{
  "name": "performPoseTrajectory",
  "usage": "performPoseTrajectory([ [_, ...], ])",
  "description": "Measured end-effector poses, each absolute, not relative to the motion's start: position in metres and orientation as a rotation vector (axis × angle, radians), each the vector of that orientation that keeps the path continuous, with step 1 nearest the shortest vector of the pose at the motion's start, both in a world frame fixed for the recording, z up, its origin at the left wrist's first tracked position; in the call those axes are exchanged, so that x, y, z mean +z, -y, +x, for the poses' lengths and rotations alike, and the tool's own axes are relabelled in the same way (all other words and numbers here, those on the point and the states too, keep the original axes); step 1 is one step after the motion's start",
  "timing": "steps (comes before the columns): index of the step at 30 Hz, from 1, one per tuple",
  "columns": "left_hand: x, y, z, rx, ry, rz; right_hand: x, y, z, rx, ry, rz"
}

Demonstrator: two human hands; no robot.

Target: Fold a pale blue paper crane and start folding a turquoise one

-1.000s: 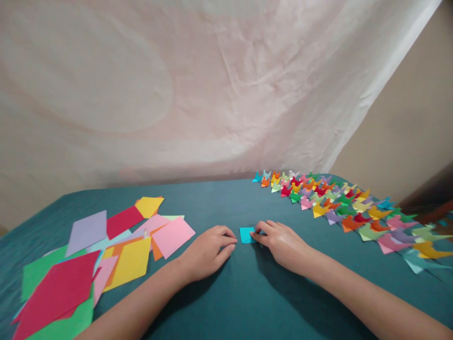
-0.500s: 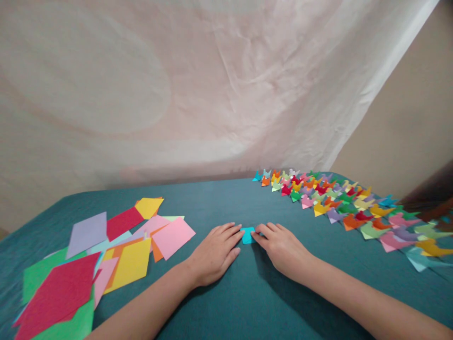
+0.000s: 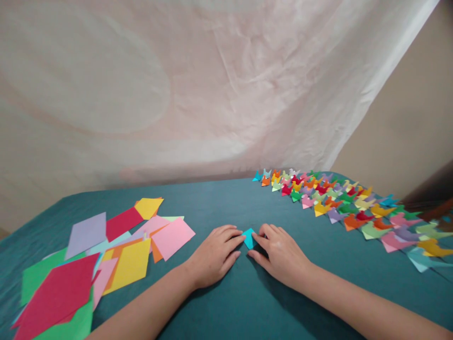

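Note:
A small folded piece of blue origami paper (image 3: 249,239) lies on the dark teal cloth between my hands, turned so that it looks like a diamond. My left hand (image 3: 217,255) rests low on the cloth with its fingers stretched out, fingertips at the paper's left corner. On the other side, my right hand (image 3: 281,250) has its index fingertip at the paper's right edge. Its thumb is apart from the index finger, near the paper's lower tip, and the other fingers are bent. Neither hand is gripping the paper.
Loose coloured paper sheets, among them a red sheet (image 3: 58,295) and a yellow sheet (image 3: 132,264), overlap at the left. Several rows of small folded paper birds (image 3: 332,215) stand along the right side. A pale hanging cloth (image 3: 212,94) closes off the back of the table (image 3: 212,203).
The blue paper has turned from lying square to a diamond and now shows a pointed top. My right thumb has come away from my index finger. My left hand has barely moved.

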State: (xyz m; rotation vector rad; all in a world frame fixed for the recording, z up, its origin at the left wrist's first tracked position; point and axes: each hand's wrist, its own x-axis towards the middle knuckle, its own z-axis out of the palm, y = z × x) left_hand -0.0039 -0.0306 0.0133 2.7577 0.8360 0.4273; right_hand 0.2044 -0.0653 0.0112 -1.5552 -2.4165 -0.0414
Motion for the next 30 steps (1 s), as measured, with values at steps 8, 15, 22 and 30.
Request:
performPoseTrajectory([
  [8,0.0116,0.0303,-0.0046,0.529,-0.74,2.767,0.007,0.0675,0.2028,0.014,2.376,-1.51],
  [15,0.011,0.0297,-0.0048,0.546,-0.681,2.778,0.0048,0.0695,0.2014,0.043,2.378,-1.462],
  [22,0.0059,0.0279,-0.005,0.591,-0.784,2.763,0.005,0.0721,0.1994,-0.014,2.407,-1.434],
  [30,0.0055,0.0274,-0.0059,0.589,-0.817,2.75,0.0038,0.071,0.1965,-0.02,2.457,-1.347],
])
